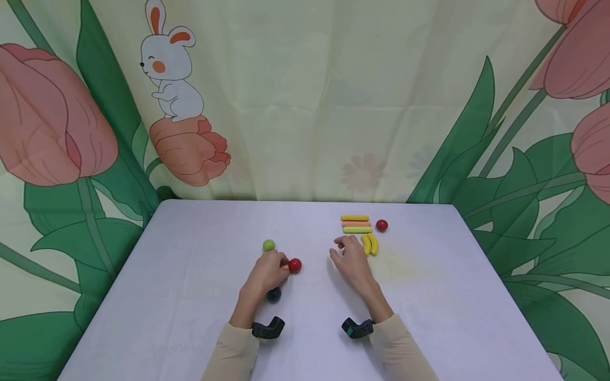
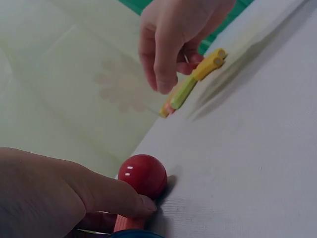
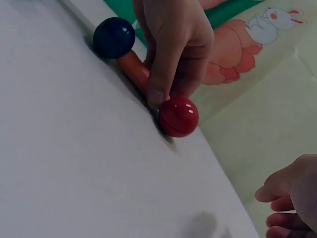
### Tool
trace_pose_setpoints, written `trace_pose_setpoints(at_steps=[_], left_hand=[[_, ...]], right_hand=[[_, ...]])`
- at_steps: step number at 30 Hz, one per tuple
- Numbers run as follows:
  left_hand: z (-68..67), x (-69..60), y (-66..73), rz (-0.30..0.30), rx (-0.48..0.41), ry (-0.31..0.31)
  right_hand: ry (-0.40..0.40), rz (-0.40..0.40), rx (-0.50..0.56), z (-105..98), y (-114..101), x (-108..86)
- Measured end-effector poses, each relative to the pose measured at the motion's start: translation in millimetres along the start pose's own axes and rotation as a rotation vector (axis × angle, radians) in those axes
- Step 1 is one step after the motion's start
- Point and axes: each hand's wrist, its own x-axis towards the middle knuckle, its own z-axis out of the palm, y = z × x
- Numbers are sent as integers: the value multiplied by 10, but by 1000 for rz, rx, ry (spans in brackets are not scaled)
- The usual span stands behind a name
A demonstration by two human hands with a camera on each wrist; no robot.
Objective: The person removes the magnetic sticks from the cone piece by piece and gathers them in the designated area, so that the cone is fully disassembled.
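My left hand point(image 1: 270, 272) pinches an orange stick point(image 3: 133, 69) close to the red ball point(image 1: 295, 265); the thumb tip meets the ball's edge, and fingers hide part of the stick. At the stick's other end sits a dark blue ball point(image 1: 274, 295). Just beyond the left knuckles is a green ball point(image 1: 269, 245); whether it joins the rest is hidden. Loosely bent and holding nothing, my right hand point(image 1: 352, 262) hovers over the table, beside two yellow banana-shaped pieces point(image 1: 370, 244).
At the back right lie a yellow stick point(image 1: 355, 218), a pink stick point(image 1: 356, 224) and a light green stick point(image 1: 357, 230) side by side. Another red ball point(image 1: 382, 225) rests to their right. A printed curtain point(image 1: 295, 132) hangs behind the white table point(image 1: 190, 264).
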Motion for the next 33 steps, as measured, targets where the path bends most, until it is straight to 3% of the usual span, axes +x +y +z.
trace_pose_setpoints(at_steps=[10, 16, 33], left_hand=[[71, 20, 27, 22, 9, 22], [117, 30, 40, 37, 13, 37], [259, 54, 26, 164, 20, 58]], right_hand=[[-205, 7, 6, 113, -146, -91], [-337, -45, 18, 158, -194, -154], [-390, -184, 25, 226, -235, -210]])
